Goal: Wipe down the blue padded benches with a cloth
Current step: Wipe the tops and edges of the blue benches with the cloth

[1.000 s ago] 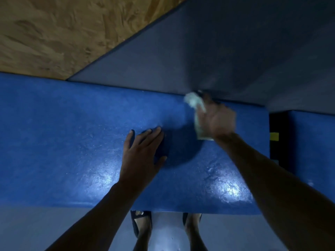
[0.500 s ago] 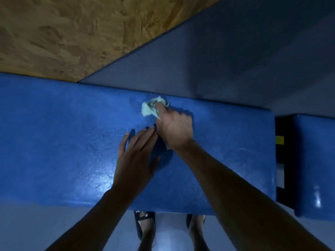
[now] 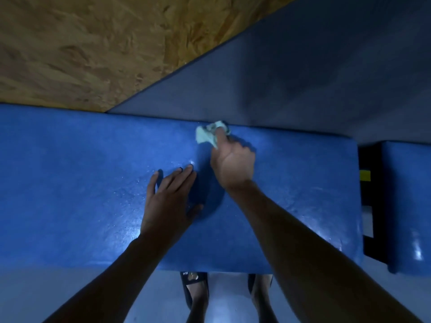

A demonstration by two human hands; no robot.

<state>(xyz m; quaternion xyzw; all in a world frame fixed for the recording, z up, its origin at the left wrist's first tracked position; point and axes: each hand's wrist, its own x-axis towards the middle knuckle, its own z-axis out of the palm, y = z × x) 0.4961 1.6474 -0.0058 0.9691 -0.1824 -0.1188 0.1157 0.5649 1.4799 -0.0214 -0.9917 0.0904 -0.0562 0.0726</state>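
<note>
2 blue padded benches sit side by side, seen from above: the long bench [image 3: 81, 183] fills most of the width, and a second bench [image 3: 407, 206] shows at the right edge, with a dark gap between them. Behind the benches, a grey-blue padded panel [image 3: 303, 78] meets a chipboard wall [image 3: 81, 47] along a slanting line. The left hand [image 3: 168, 201] lies flat on the long bench, palm down, fingers straight and slightly spread. The right hand [image 3: 233, 166], just beside it and further back, has its fingers curled around a crumpled pale green cloth [image 3: 206, 136]. This cloth touches the long bench at its far edge, right where the padded panel begins. Below the bench's near edge, 2 feet in dark sandals [image 3: 193, 290] stand on a pale floor [image 3: 70, 290].
</note>
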